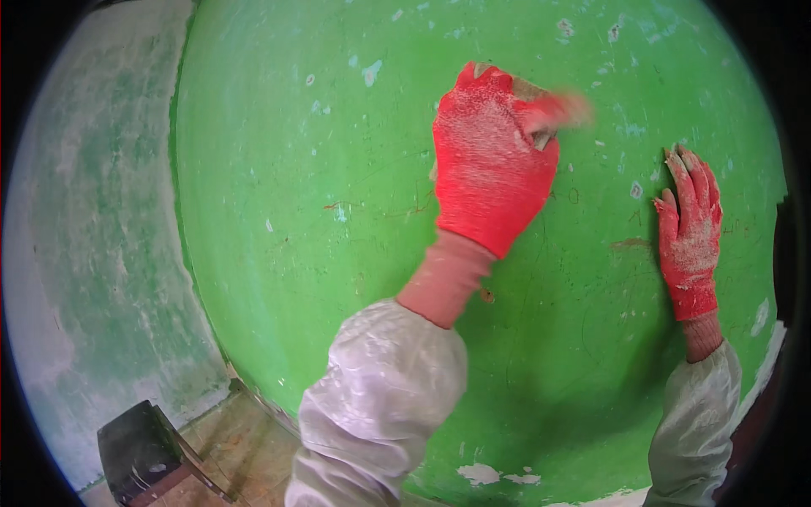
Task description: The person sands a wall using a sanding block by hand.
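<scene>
My left hand [494,158], in a dust-covered red work glove, is curled around a flat grey-brown piece, likely sandpaper [528,90], held up at the green painted wall [355,266]. Only the edges of this piece show past the fingers. The thumb is blurred. To the right and a little lower, my right hand [692,234] rests on the same wall with its fingers pointing up and the thumb apart. Its red glove is whitened with dust, and it holds nothing visible. Chips, pale patches and faint scribbles mark the paint around both hands.
An adjoining wall [120,222] with worn whitish-green paint meets the green one at the left. At the lower left, a dark chair or stool [136,450] stands on the tiled floor [237,437]. Bare white patches [479,473] show low on the green wall.
</scene>
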{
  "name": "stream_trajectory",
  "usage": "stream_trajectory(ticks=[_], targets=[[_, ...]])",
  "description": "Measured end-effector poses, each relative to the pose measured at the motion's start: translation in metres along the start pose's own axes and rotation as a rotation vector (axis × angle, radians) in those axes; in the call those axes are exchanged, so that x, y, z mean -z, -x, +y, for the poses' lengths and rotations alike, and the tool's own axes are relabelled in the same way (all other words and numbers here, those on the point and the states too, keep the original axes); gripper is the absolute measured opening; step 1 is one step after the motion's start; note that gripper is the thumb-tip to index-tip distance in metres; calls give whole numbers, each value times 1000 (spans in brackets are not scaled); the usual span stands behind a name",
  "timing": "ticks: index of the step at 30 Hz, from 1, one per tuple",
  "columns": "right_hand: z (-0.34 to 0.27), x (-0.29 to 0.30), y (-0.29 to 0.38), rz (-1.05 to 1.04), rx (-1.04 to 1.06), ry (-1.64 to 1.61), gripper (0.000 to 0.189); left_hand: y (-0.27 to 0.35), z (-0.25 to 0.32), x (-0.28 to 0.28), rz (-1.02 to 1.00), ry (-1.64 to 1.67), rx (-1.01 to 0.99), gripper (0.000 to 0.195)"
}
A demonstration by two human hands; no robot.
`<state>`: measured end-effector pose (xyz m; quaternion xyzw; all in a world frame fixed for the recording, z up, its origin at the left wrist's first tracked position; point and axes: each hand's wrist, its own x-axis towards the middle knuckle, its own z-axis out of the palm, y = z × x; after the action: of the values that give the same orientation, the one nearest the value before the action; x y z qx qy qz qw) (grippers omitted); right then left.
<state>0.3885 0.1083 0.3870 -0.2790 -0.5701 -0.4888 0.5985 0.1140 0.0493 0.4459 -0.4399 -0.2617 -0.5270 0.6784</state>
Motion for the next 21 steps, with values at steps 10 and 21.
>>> stream_trajectory(ticks=[10, 21], targets=[[-11, -1, -7, 0, -6, 12, 48, 120, -179, 95, -35, 24, 1132, 54], [22, -9, -8, -16, -17, 39, 49, 124, 38, 118, -522, 358, 298, 45]])
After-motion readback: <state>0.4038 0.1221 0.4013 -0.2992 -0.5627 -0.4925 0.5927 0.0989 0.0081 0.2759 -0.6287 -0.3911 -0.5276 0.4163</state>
